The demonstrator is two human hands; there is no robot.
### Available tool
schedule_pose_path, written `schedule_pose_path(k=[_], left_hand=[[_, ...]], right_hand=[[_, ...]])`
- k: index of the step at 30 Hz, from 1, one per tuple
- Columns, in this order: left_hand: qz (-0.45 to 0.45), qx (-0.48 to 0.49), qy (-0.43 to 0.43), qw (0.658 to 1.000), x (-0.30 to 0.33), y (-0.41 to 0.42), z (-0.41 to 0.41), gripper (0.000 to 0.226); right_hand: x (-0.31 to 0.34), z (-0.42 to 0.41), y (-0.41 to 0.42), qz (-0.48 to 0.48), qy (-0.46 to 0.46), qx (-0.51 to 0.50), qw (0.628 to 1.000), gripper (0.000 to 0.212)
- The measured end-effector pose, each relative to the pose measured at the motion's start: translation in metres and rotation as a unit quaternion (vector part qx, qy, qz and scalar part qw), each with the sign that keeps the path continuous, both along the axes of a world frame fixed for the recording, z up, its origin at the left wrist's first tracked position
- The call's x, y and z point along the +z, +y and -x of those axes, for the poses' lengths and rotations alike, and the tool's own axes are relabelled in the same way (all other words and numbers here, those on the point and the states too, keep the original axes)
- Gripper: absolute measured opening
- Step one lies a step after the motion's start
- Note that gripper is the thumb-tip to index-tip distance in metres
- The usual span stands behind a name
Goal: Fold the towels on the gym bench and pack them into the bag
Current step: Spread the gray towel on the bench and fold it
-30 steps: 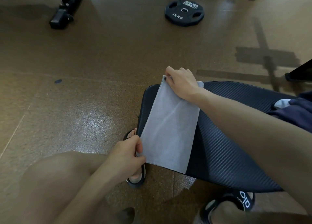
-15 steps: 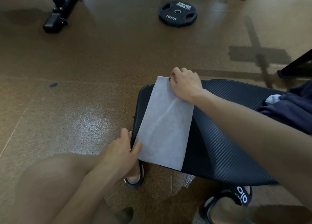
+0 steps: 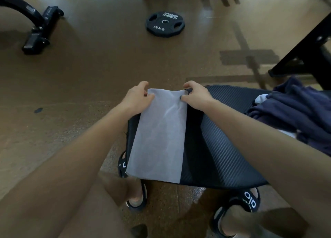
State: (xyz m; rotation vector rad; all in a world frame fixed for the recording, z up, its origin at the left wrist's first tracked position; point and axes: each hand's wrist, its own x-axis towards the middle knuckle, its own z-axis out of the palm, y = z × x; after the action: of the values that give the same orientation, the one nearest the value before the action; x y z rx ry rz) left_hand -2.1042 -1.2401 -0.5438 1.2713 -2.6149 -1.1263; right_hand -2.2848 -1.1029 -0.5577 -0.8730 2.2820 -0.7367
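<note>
Brown gym floor (image 3: 93, 87), with a black 15 kg weight plate (image 3: 165, 24) lying far off. Nearer, a black ribbed bench pad (image 3: 223, 139), a pale grey towel (image 3: 159, 137) spread flat over its left end. Left hand (image 3: 137, 97) pinching the far left corner, right hand (image 3: 196, 94) pinching the far right corner. Dark blue fabric (image 3: 295, 110) heaped at the pad's right end.
</note>
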Motion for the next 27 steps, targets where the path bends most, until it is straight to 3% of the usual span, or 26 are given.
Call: schedule_pose_path(k=[9, 18, 27], left_hand=[[0.014, -0.054, -0.078, 0.995, -0.011, -0.022, 0.025, 0.045], [-0.060, -0.029, -0.054, 0.996, -0.011, -0.030, 0.027, 0.017], [-0.066, -0.007, -0.010, 0.998, -0.012, -0.044, 0.027, 0.010]], right_hand=[[-0.002, 0.012, 0.000, -0.007, -0.010, 0.026, 1.000, 0.021], [0.001, 0.024, -0.005, -0.015, -0.019, 0.069, 0.997, 0.007], [0.013, 0.034, -0.012, -0.087, -0.022, 0.136, 0.987, 0.016]])
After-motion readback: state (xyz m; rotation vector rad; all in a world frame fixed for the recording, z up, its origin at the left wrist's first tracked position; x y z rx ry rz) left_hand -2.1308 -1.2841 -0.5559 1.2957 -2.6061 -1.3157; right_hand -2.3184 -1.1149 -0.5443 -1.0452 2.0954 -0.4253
